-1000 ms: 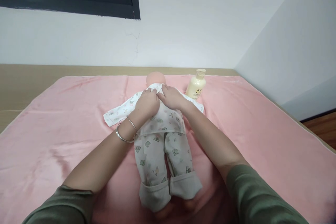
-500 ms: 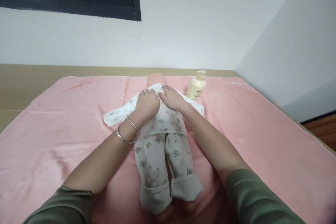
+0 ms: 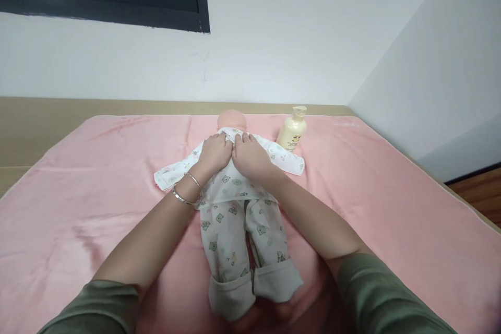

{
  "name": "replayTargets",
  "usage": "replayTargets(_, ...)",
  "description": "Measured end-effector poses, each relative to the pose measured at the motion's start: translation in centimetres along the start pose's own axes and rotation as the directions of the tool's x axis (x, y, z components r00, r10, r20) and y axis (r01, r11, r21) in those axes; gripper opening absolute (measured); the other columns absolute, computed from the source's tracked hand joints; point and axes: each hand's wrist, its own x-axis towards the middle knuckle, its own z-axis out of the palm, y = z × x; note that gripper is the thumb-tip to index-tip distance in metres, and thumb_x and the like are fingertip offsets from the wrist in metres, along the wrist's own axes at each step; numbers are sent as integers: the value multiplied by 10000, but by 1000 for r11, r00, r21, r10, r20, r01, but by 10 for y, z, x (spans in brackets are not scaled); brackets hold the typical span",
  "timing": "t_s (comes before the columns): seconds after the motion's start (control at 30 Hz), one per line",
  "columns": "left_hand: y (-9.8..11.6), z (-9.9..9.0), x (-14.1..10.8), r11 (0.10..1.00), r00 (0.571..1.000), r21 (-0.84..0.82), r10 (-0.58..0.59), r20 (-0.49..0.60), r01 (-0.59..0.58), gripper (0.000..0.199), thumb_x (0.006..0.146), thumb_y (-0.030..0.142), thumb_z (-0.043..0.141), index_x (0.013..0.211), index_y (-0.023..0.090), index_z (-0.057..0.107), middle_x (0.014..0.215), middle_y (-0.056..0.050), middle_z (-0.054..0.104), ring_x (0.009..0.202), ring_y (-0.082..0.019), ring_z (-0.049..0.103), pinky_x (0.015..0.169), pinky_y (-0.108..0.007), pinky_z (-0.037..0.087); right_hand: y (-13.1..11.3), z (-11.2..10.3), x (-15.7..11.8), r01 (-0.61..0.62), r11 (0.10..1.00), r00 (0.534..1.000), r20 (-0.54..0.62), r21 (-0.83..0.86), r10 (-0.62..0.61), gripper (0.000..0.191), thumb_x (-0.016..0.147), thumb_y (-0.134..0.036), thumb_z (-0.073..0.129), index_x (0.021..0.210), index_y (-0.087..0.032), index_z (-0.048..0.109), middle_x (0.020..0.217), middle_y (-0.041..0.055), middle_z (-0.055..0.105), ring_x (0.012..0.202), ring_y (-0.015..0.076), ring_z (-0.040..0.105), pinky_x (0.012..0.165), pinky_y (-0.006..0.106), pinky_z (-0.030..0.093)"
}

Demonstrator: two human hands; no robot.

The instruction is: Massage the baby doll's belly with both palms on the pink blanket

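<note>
Clock centred on the hands. Pump bottle, pale yellow, upright at 2 o'clock, its foot close by a shirt sleeve. Doll lies mid-cloth, head at 12, cuffed trousers at 6. Left hand, two bangles at wrist, and right hand sit side by side, touching, over the upper shirt; they hide its neckline area. Whether fingers pinch fabric: cannot tell. Surface: pink cloth, lightly creased, over a pale wooden board showing at 9 to 10. Room: white wall at 12, dark-framed window at 11, reddish-brown wood at 3.
</note>
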Motion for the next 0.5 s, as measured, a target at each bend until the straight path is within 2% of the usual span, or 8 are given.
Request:
replayTargets(0.17,14,5,-13,999,998,32,-8,-55,10,354,969,226,377,1198,83,605,1240,-260,635,1235,-373,573,1072,-516,414,28,2,16,-98,962,995,36,256,91,443,1029,-256,305,1327,-55,565,1370,210,621,1212,326,583,1037,421,445)
replayTargets(0.27,22,7,-21,1000,998,25,10,-66,-8,366,952,228,411,1226,71,596,1254,-272,617,1267,-392,542,1101,-543,388,42,6,24,-172,920,985,72,352,156,474,1047,-346,272,1280,-80,587,1325,190,656,1150,315,614,991,415,468)
replayTargets(0.37,21,6,-19,1000,997,21,3,-82,-2,358,934,205,413,1201,78,614,1219,-257,636,1233,-387,558,1077,-532,413,41,7,24,-191,923,982,73,335,176,490,1046,-351,263,1263,-61,593,1286,195,671,1144,322,616,1004,424,460)
replayTargets(0.5,10,5,-6,999,998,-38,2,-58,-4,355,936,193,346,1107,116,648,1158,-206,689,1111,-341,624,997,-469,472,26,5,16,-181,959,983,48,219,175,525,1036,-334,298,1376,-2,521,1426,238,576,1295,374,531,1116,491,382)
